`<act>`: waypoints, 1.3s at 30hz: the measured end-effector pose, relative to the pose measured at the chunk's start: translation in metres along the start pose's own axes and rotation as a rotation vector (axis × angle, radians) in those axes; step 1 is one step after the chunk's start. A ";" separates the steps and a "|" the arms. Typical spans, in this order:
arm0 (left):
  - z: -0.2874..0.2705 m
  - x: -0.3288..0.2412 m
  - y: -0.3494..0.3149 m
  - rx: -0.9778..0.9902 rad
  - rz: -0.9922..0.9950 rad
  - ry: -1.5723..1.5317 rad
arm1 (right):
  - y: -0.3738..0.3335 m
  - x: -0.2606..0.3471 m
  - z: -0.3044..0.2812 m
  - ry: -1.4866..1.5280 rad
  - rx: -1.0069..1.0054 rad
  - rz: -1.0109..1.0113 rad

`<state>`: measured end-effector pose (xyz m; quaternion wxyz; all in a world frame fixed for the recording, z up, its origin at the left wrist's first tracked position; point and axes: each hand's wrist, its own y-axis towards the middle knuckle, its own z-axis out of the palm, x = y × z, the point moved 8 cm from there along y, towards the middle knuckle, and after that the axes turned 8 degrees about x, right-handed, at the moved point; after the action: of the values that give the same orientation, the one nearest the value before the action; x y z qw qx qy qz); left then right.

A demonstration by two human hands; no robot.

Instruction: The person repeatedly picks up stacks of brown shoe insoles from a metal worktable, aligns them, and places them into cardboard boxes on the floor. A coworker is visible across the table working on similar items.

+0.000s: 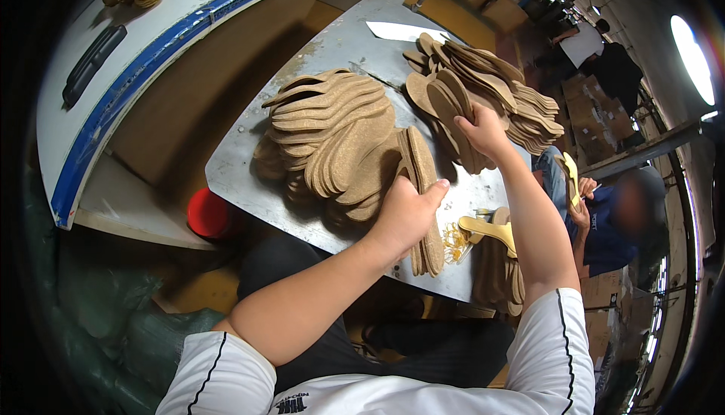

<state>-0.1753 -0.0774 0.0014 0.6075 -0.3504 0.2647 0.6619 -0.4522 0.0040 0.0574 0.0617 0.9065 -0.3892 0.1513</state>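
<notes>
My left hand is closed around a short stack of brown cork-like insoles, held on edge near the front of the grey metal table. A large heap of overlapping insoles lies just left of it. My right hand grips another bunch of insoles, thumb on top, beside a second big pile of insoles at the far right of the table. The fingers of both hands are partly hidden behind the stacks.
Beside my right forearm lie a yellow shoe-shaped piece, rubber bands and more insoles. A white strip is at the back. Left are a blue-edged bench and red container. Another person sits right, holding a yellow piece.
</notes>
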 end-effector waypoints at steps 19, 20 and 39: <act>-0.015 0.005 0.002 -0.035 -0.025 0.024 | -0.028 0.049 0.065 -0.226 -0.050 0.223; -0.015 0.005 0.002 -0.028 -0.018 0.005 | -0.028 0.049 0.064 -0.224 -0.037 0.231; -0.027 -0.003 0.001 -0.112 0.003 -0.027 | -0.033 0.046 0.055 -0.233 -0.070 0.095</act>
<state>-0.1721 -0.1005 -0.0126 0.5894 -0.3745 0.2194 0.6814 -0.3854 -0.0173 0.0201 0.0402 0.8959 -0.4411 0.0343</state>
